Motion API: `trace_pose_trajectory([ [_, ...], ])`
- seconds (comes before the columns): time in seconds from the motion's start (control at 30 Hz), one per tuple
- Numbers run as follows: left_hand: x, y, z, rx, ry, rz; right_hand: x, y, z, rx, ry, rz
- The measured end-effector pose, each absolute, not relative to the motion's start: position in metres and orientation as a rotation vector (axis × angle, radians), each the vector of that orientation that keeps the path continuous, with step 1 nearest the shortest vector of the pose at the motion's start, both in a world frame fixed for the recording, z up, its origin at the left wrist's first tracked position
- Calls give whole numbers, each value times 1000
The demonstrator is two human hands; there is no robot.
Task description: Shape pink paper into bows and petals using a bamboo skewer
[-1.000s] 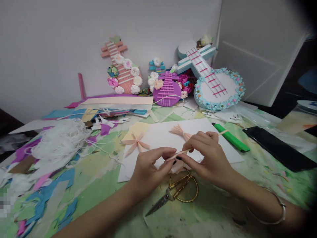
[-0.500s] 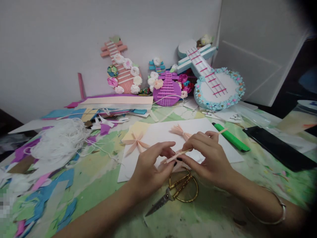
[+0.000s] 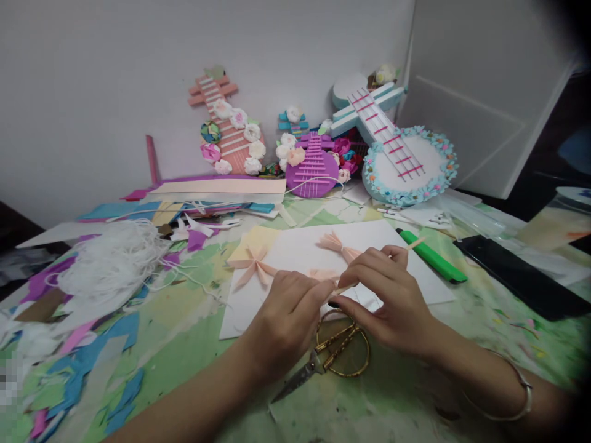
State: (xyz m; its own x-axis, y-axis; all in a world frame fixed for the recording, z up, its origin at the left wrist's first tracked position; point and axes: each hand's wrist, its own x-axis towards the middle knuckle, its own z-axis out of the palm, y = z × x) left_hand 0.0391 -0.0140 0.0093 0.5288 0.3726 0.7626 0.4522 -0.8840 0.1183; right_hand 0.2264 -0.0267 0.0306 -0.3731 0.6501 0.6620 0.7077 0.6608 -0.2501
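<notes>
My left hand (image 3: 289,320) is closed round the near end of a thin pale stick (image 3: 415,243), hiding that end. My right hand (image 3: 390,298) pinches the same stick between thumb and fingers, and its far tip sticks out past the knuckles. Under both hands lies a white sheet (image 3: 295,243). On it are a peach paper star shape (image 3: 255,264), a bunched peach paper piece (image 3: 339,243) and a flat peach scrap (image 3: 322,274), partly covered. Gold-handled scissors (image 3: 339,354) rest just below my hands, blades pointing lower left.
Decorated paper lute models (image 3: 311,169) lean along the back wall, one with a blue flowered rim (image 3: 410,163). White string (image 3: 111,261) and coloured paper scraps (image 3: 78,369) cover the left. A green cutter (image 3: 431,255) and a black phone-like slab (image 3: 521,277) lie right.
My left hand has gone from loosely spread fingers to closing over the stick's near end, its back now turned up. My right hand keeps its pinch almost in place.
</notes>
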Motion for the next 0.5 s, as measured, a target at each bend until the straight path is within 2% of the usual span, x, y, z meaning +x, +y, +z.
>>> trace_pose_trajectory([
  [0.23,38,-16,12,-2562,-855,-1231,226,-27,30,-1045,-2105,-135],
  [0.5,42,-21,19,-2731,-928,-1242,226,-26,29,-1040,-2089,-156],
])
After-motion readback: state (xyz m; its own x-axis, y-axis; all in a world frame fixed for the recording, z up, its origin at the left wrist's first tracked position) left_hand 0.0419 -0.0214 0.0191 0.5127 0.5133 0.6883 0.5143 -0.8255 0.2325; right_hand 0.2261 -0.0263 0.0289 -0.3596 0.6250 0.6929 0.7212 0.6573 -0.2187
